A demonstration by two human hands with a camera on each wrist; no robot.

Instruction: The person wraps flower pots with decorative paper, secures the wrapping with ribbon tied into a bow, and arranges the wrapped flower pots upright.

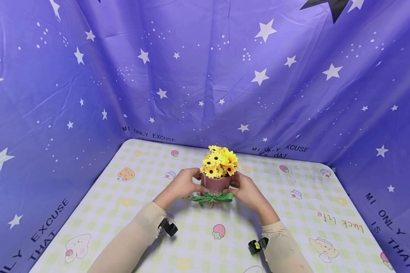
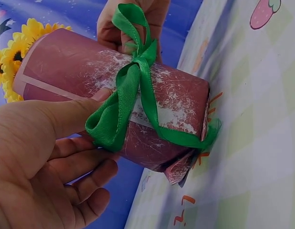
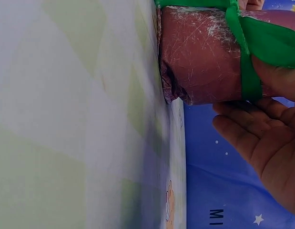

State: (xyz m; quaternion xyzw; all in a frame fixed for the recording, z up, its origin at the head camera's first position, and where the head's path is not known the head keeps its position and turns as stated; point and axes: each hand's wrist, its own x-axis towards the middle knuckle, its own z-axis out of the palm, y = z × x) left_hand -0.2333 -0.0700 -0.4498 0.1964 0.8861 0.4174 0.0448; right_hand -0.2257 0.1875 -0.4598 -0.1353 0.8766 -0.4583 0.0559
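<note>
A pot wrapped in mauve paper (image 1: 214, 184) stands upright near the table's middle, its base at or just above the cloth. Yellow daisy-like flowers (image 1: 216, 162) with dark centres fill its top. Around its lower half a green ribbon (image 2: 146, 90) is tied in a bow; the paper there is scuffed white. My left hand (image 1: 184, 184) holds the pot's left side, thumb in front and fingers around the side. On the opposite side my right hand (image 1: 247, 190) grips it the same way, its thumb by the ribbon (image 3: 252, 52).
A pale green checked tablecloth (image 1: 150, 239) with printed cartoon figures covers the table. Purple star-printed curtains (image 1: 205, 76) hang at the back and both sides. Black straps with small devices (image 1: 169, 226) sit on both wrists over beige sleeves (image 1: 131, 239).
</note>
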